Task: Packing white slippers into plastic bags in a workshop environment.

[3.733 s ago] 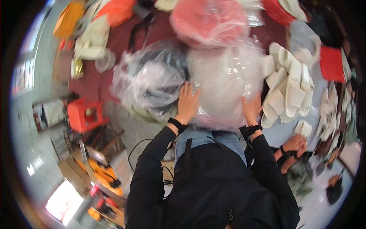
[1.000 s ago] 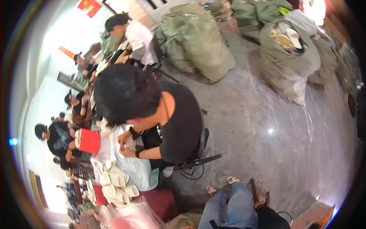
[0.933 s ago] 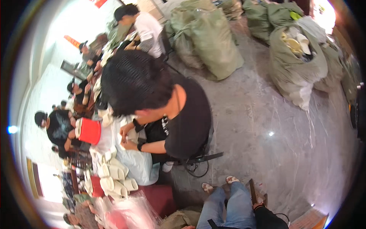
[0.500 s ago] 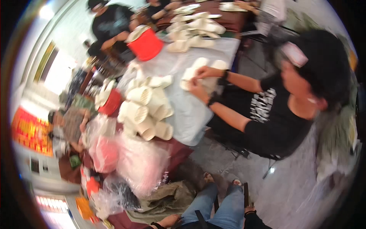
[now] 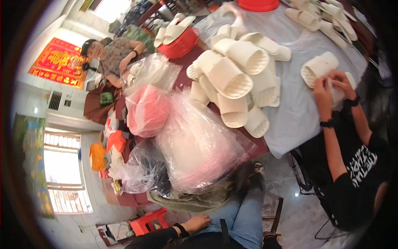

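My left hand (image 5: 197, 223) lies on my left thigh, fingers flat against the blue jeans (image 5: 226, 218) and holding nothing I can see. Only a bit of my right hand (image 5: 269, 235) shows at the lower edge, beside my right leg and near a brown seat frame (image 5: 278, 215); its fingers are hidden. In front of my knees, a clear plastic bag (image 5: 199, 149) with pink and white contents rests by the table edge. Behind it is a heap of cream slippers (image 5: 226, 74). A co-worker's hands (image 5: 331, 85) work at a slipper (image 5: 315, 68) on the right.
Red tubs (image 5: 180, 43) with slippers stand beyond the heap. A pink bundle in plastic (image 5: 147, 110) and a bag with dark contents (image 5: 151, 166) sit at left. A green sack (image 5: 195, 201) lies by my legs, a red stool (image 5: 149, 222) at lower left. Another person (image 5: 114, 58) sits across.
The view has swung left, so the table, slippers and co-worker appear farther right. My left hand shows more fully on my thigh; my right hand stays low beside my leg.
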Tool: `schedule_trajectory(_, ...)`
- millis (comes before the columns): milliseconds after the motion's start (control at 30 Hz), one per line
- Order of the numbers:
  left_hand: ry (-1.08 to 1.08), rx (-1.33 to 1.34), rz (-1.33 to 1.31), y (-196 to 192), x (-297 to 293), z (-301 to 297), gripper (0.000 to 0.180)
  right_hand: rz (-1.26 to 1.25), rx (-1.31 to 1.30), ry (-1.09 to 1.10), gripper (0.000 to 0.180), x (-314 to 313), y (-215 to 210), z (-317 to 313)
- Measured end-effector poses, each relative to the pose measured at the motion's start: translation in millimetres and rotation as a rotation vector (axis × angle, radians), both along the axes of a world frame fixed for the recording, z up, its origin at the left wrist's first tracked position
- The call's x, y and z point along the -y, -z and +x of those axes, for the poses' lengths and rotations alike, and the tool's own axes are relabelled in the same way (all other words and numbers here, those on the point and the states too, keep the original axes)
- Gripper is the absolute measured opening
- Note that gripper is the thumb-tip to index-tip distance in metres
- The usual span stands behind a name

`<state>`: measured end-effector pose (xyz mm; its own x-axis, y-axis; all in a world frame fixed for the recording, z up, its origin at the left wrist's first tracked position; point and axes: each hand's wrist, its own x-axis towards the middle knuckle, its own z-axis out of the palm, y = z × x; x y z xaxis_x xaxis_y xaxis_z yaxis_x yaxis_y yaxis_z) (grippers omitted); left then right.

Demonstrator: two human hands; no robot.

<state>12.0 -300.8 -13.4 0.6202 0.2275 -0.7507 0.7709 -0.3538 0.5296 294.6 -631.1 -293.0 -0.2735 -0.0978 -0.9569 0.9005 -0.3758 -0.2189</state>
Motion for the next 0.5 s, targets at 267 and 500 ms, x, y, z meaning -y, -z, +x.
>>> schedule_trajectory(267, -0.476, 0.141, -0.095, -18, -34, -7, 0.017, 0.454, 0.051, 0.177, 0.035, -43, 63, 11)
schedule_trajectory(500, -0.579, -0.148, -0.160, -17, -59, -43, 0.021, 0.569, -0.048, 0.043, 0.033, -152, 60, 13)
